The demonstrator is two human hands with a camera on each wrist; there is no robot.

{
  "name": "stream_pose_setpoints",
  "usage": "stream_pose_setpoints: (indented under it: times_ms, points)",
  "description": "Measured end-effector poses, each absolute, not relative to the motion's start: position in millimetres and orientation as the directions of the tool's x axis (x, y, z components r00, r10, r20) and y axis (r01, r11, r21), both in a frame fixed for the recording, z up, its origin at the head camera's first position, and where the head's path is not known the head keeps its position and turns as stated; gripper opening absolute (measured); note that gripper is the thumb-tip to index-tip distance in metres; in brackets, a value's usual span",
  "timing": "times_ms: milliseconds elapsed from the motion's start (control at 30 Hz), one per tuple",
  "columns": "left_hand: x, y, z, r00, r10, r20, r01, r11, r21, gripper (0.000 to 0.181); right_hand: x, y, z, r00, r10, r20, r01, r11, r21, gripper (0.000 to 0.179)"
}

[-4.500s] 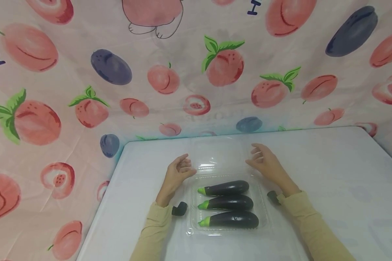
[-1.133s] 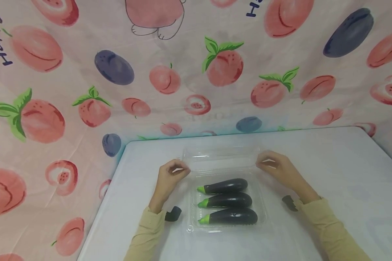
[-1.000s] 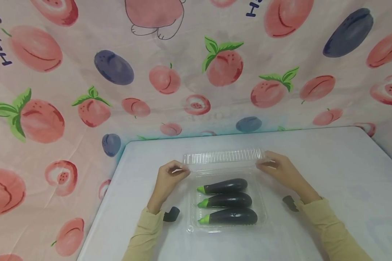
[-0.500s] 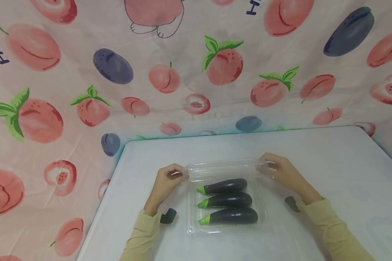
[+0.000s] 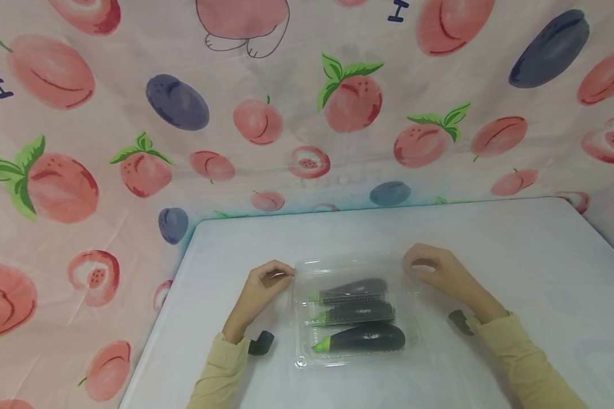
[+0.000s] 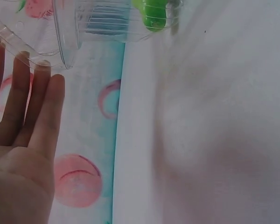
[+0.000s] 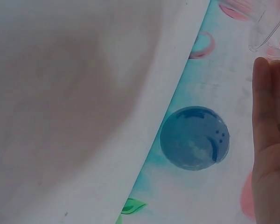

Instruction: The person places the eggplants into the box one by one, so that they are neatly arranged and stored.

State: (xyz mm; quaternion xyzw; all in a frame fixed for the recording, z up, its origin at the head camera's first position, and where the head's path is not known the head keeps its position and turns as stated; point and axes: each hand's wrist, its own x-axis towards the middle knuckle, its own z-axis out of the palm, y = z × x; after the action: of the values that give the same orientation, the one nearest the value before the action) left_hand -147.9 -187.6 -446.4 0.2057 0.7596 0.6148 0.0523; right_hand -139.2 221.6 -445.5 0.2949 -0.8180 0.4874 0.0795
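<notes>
Three dark purple eggplants (image 5: 370,338) with green stem ends lie side by side in a clear plastic clamshell container (image 5: 337,362). Its hinged lid (image 5: 348,263) is tilted over them; the far two show through it, and the nearest one lies beyond its front edge. My left hand (image 5: 261,287) pinches the lid's left side, and my right hand (image 5: 438,276) pinches its right side. In the left wrist view, the extended fingers of the left hand (image 6: 25,163) touch the clear edge. The right hand (image 7: 273,163) is partly cut off in the right wrist view.
The container stands on a white table (image 5: 517,272) with its back edge against a fruit-printed cloth (image 5: 307,108). Dark wrist-worn pieces (image 5: 261,343) stick out by both sleeves.
The lid has swung from lying back behind the container, up and forward over the eggplants. Both hands took hold of its sides and have come slightly nearer. The eggplants stay in place.
</notes>
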Motion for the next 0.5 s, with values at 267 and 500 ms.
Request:
stream_pose_setpoints:
  times_ms: [267, 500]
  points:
    - [-142.5, -186.1, -447.7, -0.898, 0.411, 0.155, 0.239, 0.161, 0.958, 0.021, -136.7, 224.4, -446.3, -0.809, -0.412, 0.419, -0.573, 0.391, -0.721, 0.025]
    - [-138.9, -184.9, -451.9, -0.925, 0.369, 0.087, 0.177, 0.219, 0.96, 0.036, -137.4, 224.1, -448.1, -0.77, -0.443, 0.459, -0.621, 0.355, -0.699, 0.022]
